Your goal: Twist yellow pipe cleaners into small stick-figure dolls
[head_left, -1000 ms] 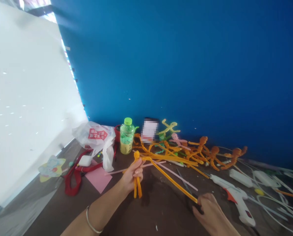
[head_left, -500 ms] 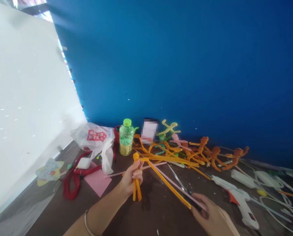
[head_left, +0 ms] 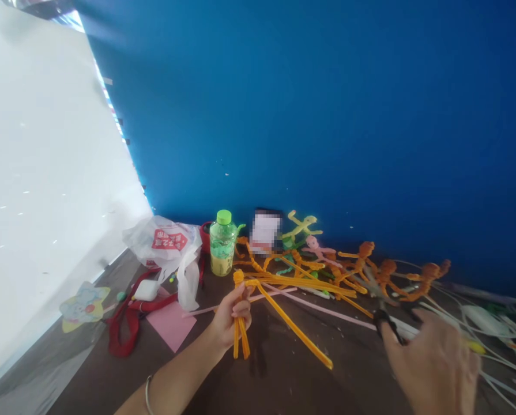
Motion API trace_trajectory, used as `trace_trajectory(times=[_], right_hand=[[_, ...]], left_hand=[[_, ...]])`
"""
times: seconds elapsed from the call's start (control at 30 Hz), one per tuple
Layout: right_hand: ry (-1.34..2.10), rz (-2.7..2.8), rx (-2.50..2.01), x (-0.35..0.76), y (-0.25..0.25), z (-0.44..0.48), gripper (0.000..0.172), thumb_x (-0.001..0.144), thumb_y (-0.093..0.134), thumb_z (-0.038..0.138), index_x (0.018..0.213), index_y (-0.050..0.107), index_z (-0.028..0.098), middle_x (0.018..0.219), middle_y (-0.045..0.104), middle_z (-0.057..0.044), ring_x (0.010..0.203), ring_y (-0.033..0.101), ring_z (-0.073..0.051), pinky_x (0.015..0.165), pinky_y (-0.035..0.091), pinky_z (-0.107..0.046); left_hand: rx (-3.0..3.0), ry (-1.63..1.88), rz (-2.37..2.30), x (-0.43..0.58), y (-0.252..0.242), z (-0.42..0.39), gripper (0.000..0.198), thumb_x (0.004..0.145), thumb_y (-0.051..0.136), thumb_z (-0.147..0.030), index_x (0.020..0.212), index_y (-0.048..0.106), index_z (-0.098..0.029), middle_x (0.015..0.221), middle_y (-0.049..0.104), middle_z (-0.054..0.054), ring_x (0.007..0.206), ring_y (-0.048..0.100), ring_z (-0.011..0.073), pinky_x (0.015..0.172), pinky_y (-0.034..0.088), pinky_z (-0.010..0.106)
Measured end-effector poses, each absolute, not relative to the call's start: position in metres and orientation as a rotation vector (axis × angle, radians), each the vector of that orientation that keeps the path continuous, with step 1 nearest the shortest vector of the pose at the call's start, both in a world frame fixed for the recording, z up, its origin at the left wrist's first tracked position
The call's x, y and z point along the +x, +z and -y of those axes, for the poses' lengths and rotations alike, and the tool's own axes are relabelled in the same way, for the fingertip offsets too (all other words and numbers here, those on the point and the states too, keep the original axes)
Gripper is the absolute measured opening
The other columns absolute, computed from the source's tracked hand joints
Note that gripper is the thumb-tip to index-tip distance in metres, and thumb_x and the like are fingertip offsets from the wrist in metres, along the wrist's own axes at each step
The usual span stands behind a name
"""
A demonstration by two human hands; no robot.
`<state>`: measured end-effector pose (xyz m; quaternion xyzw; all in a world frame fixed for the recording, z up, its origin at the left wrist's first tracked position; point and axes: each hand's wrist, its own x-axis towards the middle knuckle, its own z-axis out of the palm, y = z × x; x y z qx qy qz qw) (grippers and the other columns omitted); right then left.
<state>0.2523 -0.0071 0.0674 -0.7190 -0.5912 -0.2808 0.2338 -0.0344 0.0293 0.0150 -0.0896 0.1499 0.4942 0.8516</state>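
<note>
My left hand [head_left: 233,316] is closed around a bundle of orange pipe cleaners [head_left: 242,340], with a coiled knob on top and long strands running out to the right. One thick orange strand [head_left: 298,328] slants down toward the table's front. My right hand [head_left: 434,357], blurred, is at the lower right with its fingers on the black handles of the scissors [head_left: 385,323]; the blades point up and left, beside the orange figures [head_left: 385,274]. A pink pipe cleaner [head_left: 331,308] stretches across the table toward the scissors.
Behind my left hand stands a green-capped bottle [head_left: 222,245], next to a plastic bag [head_left: 165,242]. A red strap [head_left: 125,328] and pink paper [head_left: 173,325] lie left. Yellow and pink figures [head_left: 316,245] lie near the blue wall. White cables [head_left: 495,346] tangle at right.
My right hand has moved right with the scissors, away from the orange strand, and now covers the glue gun's place. The pink pipe cleaner lies farther right. My left hand keeps its hold.
</note>
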Motion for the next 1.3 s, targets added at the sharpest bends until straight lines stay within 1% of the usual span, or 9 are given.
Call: trace_trajectory(times=[0.1, 0.2, 0.3, 0.53, 0.73, 0.83, 1.0, 1.17, 1.3], right_hand=[[-0.689, 1.357, -1.911, 0.247, 0.078, 0.001, 0.04, 0.077, 0.048, 0.043, 0.104, 0.052, 0.014, 0.091, 0.058, -0.017, 0.09, 0.053, -0.034, 0.07, 0.04, -0.042], [-0.582, 1.205, -1.907, 0.237, 0.073, -0.003, 0.041, 0.073, 0.053, 0.05, 0.095, 0.055, 0.016, 0.082, 0.059, -0.013, 0.073, 0.055, -0.028, 0.061, 0.04, -0.037], [-0.46, 1.442, -1.764, 0.217, 0.055, -0.003, 0.045, 0.074, 0.05, 0.054, 0.095, 0.052, 0.014, 0.083, 0.058, -0.013, 0.075, 0.054, -0.027, 0.064, 0.041, -0.036], [-0.038, 1.95, -1.414, 0.153, 0.015, 0.004, 0.042, 0.072, 0.057, 0.044, 0.099, 0.043, 0.016, 0.089, 0.053, -0.011, 0.083, 0.054, -0.026, 0.069, 0.046, -0.038], [0.38, 1.987, -1.443, 0.122, 0.021, 0.005, 0.026, 0.076, 0.056, 0.038, 0.092, 0.044, 0.022, 0.084, 0.053, -0.005, 0.081, 0.056, -0.023, 0.068, 0.048, -0.037], [0.514, 1.897, -1.427, 0.114, 0.025, 0.004, 0.028, 0.077, 0.055, 0.037, 0.098, 0.043, 0.023, 0.09, 0.054, -0.005, 0.083, 0.056, -0.022, 0.07, 0.048, -0.036], [0.566, 1.776, -1.394, 0.113, 0.023, 0.002, 0.03, 0.078, 0.054, 0.037, 0.102, 0.043, 0.023, 0.092, 0.055, -0.005, 0.082, 0.056, -0.022, 0.07, 0.049, -0.036], [0.575, 1.766, -1.343, 0.114, 0.018, 0.003, 0.04, 0.076, 0.056, 0.035, 0.11, 0.04, 0.021, 0.1, 0.053, -0.008, 0.091, 0.054, -0.023, 0.076, 0.047, -0.037], [0.541, 1.735, -1.362, 0.113, 0.016, 0.005, 0.038, 0.077, 0.055, 0.036, 0.109, 0.041, 0.02, 0.1, 0.052, -0.008, 0.092, 0.054, -0.023, 0.077, 0.047, -0.038]], left_hand=[[-0.221, 1.042, -0.289, -0.034, 0.018, -0.029, 0.015, 0.085, 0.047, -0.016, 0.077, 0.058, -0.009, 0.07, 0.064, 0.002, 0.032, 0.029, -0.0047, 0.03, 0.026, 0.006], [-0.234, 1.043, -0.288, -0.033, 0.019, -0.029, 0.018, 0.086, 0.044, -0.017, 0.076, 0.058, -0.01, 0.07, 0.064, 0.002, 0.031, 0.029, -0.0045, 0.03, 0.026, 0.007], [-0.214, 1.033, -0.318, -0.033, 0.019, -0.03, 0.017, 0.086, 0.046, -0.017, 0.076, 0.058, -0.01, 0.067, 0.062, 0.001, 0.031, 0.028, -0.0048, 0.029, 0.025, 0.007], [-0.222, 1.076, -0.367, -0.032, 0.024, -0.029, 0.017, 0.087, 0.043, -0.016, 0.076, 0.055, -0.009, 0.063, 0.058, 0.0, 0.031, 0.029, -0.0049, 0.031, 0.025, 0.006], [-0.101, 1.072, -0.446, -0.028, 0.02, -0.03, 0.014, 0.082, 0.051, -0.018, 0.07, 0.049, -0.012, 0.049, 0.039, -0.007, 0.031, 0.028, -0.0027, 0.029, 0.024, 0.006], [-0.041, 1.04, -0.494, -0.026, 0.016, -0.031, 0.013, 0.08, 0.054, -0.018, 0.069, 0.048, -0.013, 0.047, 0.037, -0.008, 0.03, 0.026, -0.0019, 0.029, 0.024, 0.007], [0.015, 1.005, -0.474, -0.023, 0.01, -0.03, 0.016, 0.076, 0.059, -0.018, 0.066, 0.048, -0.011, 0.043, 0.032, -0.01, 0.03, 0.025, -0.0019, 0.031, 0.024, 0.007], [0.017, 1.018, -0.444, -0.023, 0.009, -0.029, 0.014, 0.073, 0.061, -0.015, 0.068, 0.049, -0.011, 0.048, 0.039, -0.008, 0.032, 0.026, -0.0028, 0.031, 0.022, 0.007], [0.061, 1.02, -0.454, -0.023, 0.011, -0.028, 0.011, 0.074, 0.06, -0.015, 0.075, 0.05, -0.011, 0.049, 0.04, -0.008, 0.033, 0.028, -0.0025, 0.032, 0.024, 0.007]])
